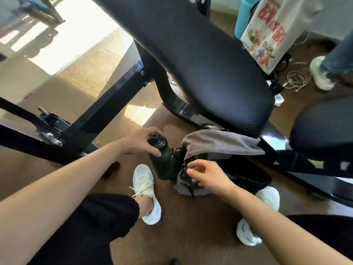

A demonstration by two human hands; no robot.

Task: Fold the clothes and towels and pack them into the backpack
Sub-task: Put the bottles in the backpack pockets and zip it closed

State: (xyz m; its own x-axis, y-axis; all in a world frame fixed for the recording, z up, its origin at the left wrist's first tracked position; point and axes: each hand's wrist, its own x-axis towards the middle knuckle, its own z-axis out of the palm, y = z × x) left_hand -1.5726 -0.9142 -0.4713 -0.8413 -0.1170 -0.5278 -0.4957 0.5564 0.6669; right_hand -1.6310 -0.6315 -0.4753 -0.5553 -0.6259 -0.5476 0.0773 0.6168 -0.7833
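Note:
A grey and black backpack (193,186) sits on the floor between my feet, under the edge of a padded bench. A grey-brown towel (219,142) lies draped over its top. My left hand (142,141) grips the top of a dark green bottle (162,161) that stands upright just left of the backpack. A second dark bottle (178,153) stands right beside it, touching the bag. My right hand (205,174) pinches the fabric at the backpack's left edge, near a black strap.
A black padded bench (191,60) slopes overhead, its metal frame (99,115) crossing on the left. Another black seat (322,134) is at right. A printed white bag (271,29), loose cables (296,79) and another person's shoe (321,73) are at the far right. Brown floor lies around my white shoes.

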